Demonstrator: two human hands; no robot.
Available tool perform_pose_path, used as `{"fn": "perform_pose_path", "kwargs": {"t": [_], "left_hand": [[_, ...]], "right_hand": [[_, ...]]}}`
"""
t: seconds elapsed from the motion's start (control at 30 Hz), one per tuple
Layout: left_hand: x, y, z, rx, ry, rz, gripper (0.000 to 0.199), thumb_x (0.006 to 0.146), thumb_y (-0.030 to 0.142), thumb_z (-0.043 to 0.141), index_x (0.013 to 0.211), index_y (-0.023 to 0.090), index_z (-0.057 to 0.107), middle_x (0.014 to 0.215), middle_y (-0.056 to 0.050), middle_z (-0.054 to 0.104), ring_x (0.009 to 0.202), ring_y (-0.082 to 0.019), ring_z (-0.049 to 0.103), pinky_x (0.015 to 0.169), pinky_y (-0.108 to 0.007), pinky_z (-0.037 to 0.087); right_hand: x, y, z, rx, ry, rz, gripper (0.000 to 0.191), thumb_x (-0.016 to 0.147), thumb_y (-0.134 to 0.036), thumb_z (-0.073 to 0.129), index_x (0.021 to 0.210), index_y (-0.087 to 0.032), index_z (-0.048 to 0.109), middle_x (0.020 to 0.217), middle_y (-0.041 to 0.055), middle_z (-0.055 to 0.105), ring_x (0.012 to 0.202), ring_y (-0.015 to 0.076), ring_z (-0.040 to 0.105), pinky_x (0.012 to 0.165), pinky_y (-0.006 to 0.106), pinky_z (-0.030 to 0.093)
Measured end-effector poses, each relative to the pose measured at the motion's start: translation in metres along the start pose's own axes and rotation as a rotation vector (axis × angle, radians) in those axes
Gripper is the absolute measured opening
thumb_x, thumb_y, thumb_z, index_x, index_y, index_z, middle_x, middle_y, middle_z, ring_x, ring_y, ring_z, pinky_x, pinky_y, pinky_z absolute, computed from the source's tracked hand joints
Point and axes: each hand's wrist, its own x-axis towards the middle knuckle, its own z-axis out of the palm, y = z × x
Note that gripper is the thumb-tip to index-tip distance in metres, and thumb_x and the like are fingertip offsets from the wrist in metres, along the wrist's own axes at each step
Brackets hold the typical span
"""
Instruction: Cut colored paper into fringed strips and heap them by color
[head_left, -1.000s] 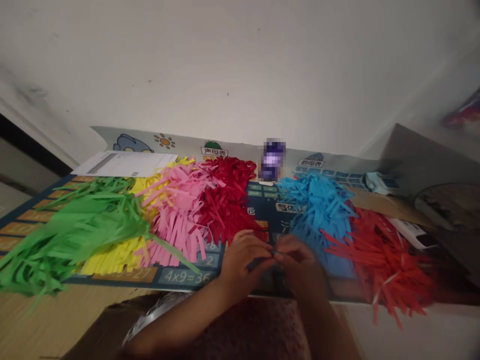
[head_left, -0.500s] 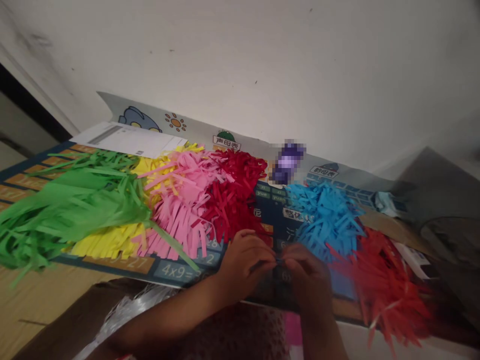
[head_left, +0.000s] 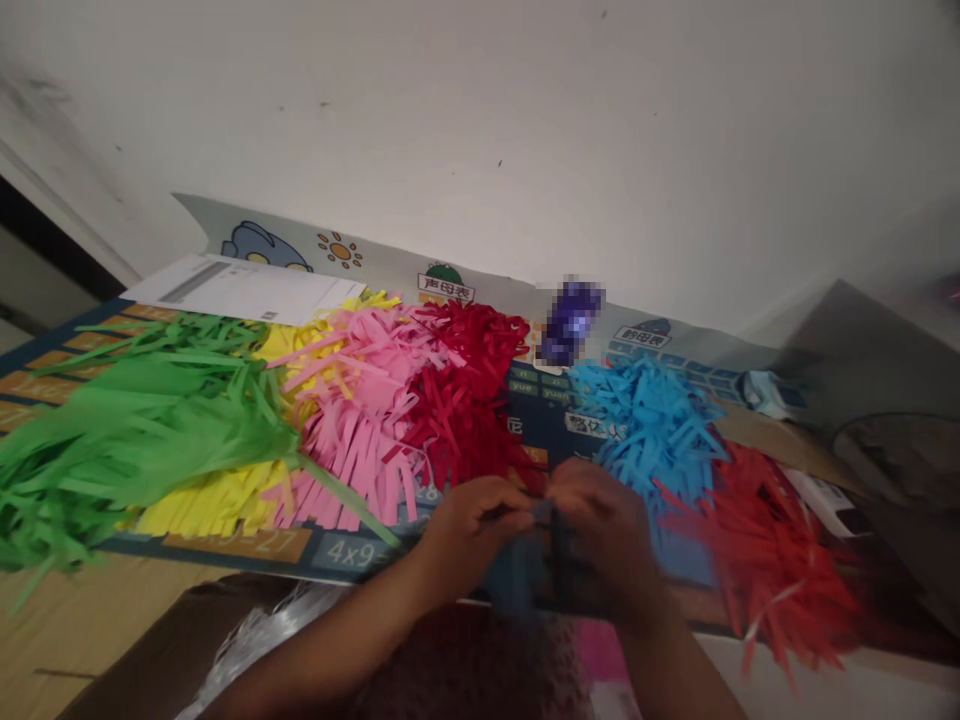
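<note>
Two bare hands are shown at lower centre in a head-worn view, held close together over the near edge of a printed multiplication chart [head_left: 349,552]. The left hand [head_left: 472,530] is turned inward, with its forearm [head_left: 322,650] extended diagonally from the lower left. The right hand [head_left: 604,525] is angled inward and downward, with its forearm [head_left: 675,670] rising from the lower right. The fingers [head_left: 510,505] of both hands are curled and brought together, and a dark blue paper bundle [head_left: 525,570] is pinched between them, its loose part hanging below the hands; its exact form is blurred.

The hands are flanked by paper fringes laid over the chart. A dark red fringe [head_left: 461,400] lies just beyond the left hand and a sky-blue fringe [head_left: 645,430] just beyond the right hand. A pink fringe [head_left: 360,430], a yellow fringe [head_left: 217,505] and a green fringe [head_left: 142,430] are spread further left, and an orange-red fringe [head_left: 757,540] lies at the right. A white paper sheet [head_left: 232,290] is placed at the far left edge of the chart. A pixelated purple object [head_left: 571,322] is seen at the far edge. The chart is supported by a wooden surface [head_left: 90,620].
</note>
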Motion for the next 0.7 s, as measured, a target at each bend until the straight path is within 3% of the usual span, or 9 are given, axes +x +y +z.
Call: {"fn": "perform_pose_path", "kwargs": {"t": [0.1, 0.13, 0.23, 0.33, 0.43, 0.53, 0.63, 0.7], "left_hand": [[0.002, 0.001, -0.004, -0.294, 0.059, -0.158, 0.022, 0.085, 0.04, 0.06, 0.081, 0.019, 0.058, 0.074, -0.003, 0.068, 0.067, -0.014, 0.061, 0.061, -0.025, 0.044], [0.003, 0.0, -0.004, -0.384, 0.081, -0.197, 0.024, 0.084, 0.042, 0.06, 0.08, 0.019, 0.054, 0.068, 0.0, 0.065, 0.062, -0.013, 0.059, 0.059, -0.024, 0.043], [0.005, -0.002, 0.0, -0.492, 0.15, -0.229, 0.033, 0.079, 0.045, 0.065, 0.073, 0.019, 0.046, 0.054, 0.008, 0.047, 0.049, -0.007, 0.044, 0.053, -0.021, 0.037], [0.007, -0.006, 0.005, -0.42, 0.204, -0.22, 0.04, 0.078, 0.053, 0.063, 0.072, 0.02, 0.042, 0.055, 0.01, 0.037, 0.047, -0.006, 0.032, 0.048, -0.02, 0.03], [0.008, -0.009, 0.007, -0.257, 0.218, -0.178, 0.041, 0.08, 0.058, 0.058, 0.074, 0.02, 0.044, 0.056, 0.01, 0.032, 0.048, -0.007, 0.028, 0.047, -0.02, 0.025], [0.007, -0.011, 0.005, -0.086, 0.238, -0.1, 0.035, 0.085, 0.053, 0.053, 0.081, 0.019, 0.051, 0.06, 0.008, 0.036, 0.052, -0.008, 0.032, 0.05, -0.021, 0.029], [0.007, -0.012, 0.005, 0.086, 0.266, -0.017, 0.027, 0.089, 0.044, 0.051, 0.086, 0.018, 0.056, 0.066, 0.005, 0.046, 0.06, -0.011, 0.042, 0.058, -0.023, 0.036], [0.007, -0.012, 0.008, 0.173, 0.257, 0.024, 0.024, 0.09, 0.04, 0.049, 0.088, 0.018, 0.058, 0.07, 0.003, 0.053, 0.065, -0.012, 0.047, 0.062, -0.024, 0.039]], "right_hand": [[0.042, 0.034, -0.007, -0.348, 0.003, 0.22, 0.017, 0.085, -0.032, 0.06, 0.08, -0.021, 0.073, 0.077, 0.0026, 0.07, 0.075, 0.0197, 0.064, 0.072, 0.031, 0.048], [0.056, 0.047, -0.008, -0.502, -0.056, 0.302, 0.018, 0.086, -0.031, 0.059, 0.087, -0.021, 0.073, 0.078, 0.0025, 0.071, 0.077, 0.0198, 0.065, 0.074, 0.031, 0.048], [0.089, 0.083, -0.002, -0.609, -0.128, 0.347, 0.017, 0.082, -0.019, 0.062, 0.095, -0.018, 0.074, 0.092, 0.0068, 0.073, 0.091, 0.0224, 0.065, 0.085, 0.034, 0.046], [0.104, 0.1, 0.009, -0.63, -0.142, 0.345, 0.014, 0.08, -0.015, 0.065, 0.091, -0.016, 0.074, 0.103, 0.0104, 0.072, 0.103, 0.0245, 0.062, 0.094, 0.035, 0.042], [0.108, 0.097, 0.015, -0.61, -0.141, 0.363, 0.011, 0.079, -0.009, 0.063, 0.079, -0.015, 0.073, 0.096, 0.0123, 0.072, 0.102, 0.0247, 0.063, 0.094, 0.035, 0.041], [0.1, 0.078, 0.013, -0.52, -0.132, 0.386, 0.013, 0.079, -0.01, 0.062, 0.072, -0.015, 0.072, 0.082, 0.0102, 0.072, 0.09, 0.023, 0.066, 0.087, 0.034, 0.045], [0.07, 0.052, 0.01, -0.368, -0.143, 0.402, 0.014, 0.085, -0.023, 0.06, 0.087, -0.018, 0.073, 0.076, 0.0042, 0.072, 0.073, 0.0179, 0.067, 0.074, 0.029, 0.049], [0.041, 0.037, 0.013, -0.137, -0.091, 0.433, 0.022, 0.086, -0.034, 0.059, 0.096, -0.02, 0.072, 0.08, 0.003, 0.072, 0.068, 0.0158, 0.065, 0.066, 0.027, 0.049]]}}
